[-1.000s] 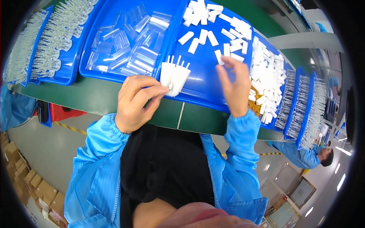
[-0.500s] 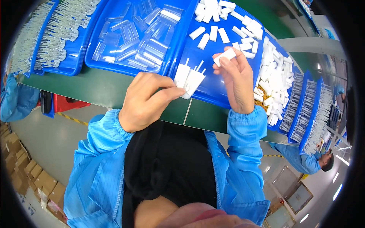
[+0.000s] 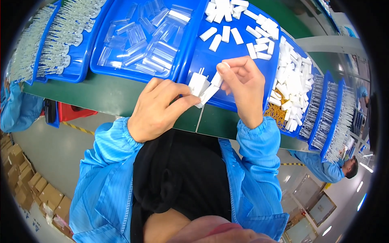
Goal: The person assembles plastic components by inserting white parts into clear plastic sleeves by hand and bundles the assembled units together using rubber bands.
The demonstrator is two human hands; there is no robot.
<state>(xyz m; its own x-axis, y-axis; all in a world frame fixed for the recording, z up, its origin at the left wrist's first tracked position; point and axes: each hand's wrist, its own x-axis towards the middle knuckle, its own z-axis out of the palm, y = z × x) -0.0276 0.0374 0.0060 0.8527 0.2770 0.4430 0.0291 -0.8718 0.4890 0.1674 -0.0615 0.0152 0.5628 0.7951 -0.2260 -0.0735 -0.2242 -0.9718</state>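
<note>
Two bare hands at work over the near edge of the green counter (image 3: pixel 121 99). Left hand (image 3: pixel 158 103): thumb and fingers pinched narrow on the lower end of a small fanned bundle of white pieces (image 3: pixel 197 85); thin pins project from its upper end. Right hand (image 3: pixel 246 83): thumb and forefinger closed on a single white block (image 3: pixel 217 79), tilted, its lower end in line with the top of one bundled piece; cannot tell whether it is seated over a pin. Both items lie over the near part of a blue tray (image 3: pixel 210 60), whose far part carries scattered white blocks (image 3: pixel 237 35). Left of it, a second blue tray (image 3: pixel 133 76) holds clear plastic sleeves (image 3: pixel 137 36). Just right of the right hand: a dense heap of white blocks (image 3: pixel 296 77) with yellow-brown bands (image 3: pixel 276 115) at its near end. Translucent stemmed parts (image 3: pixel 73 28) fill trays at far left.
</note>
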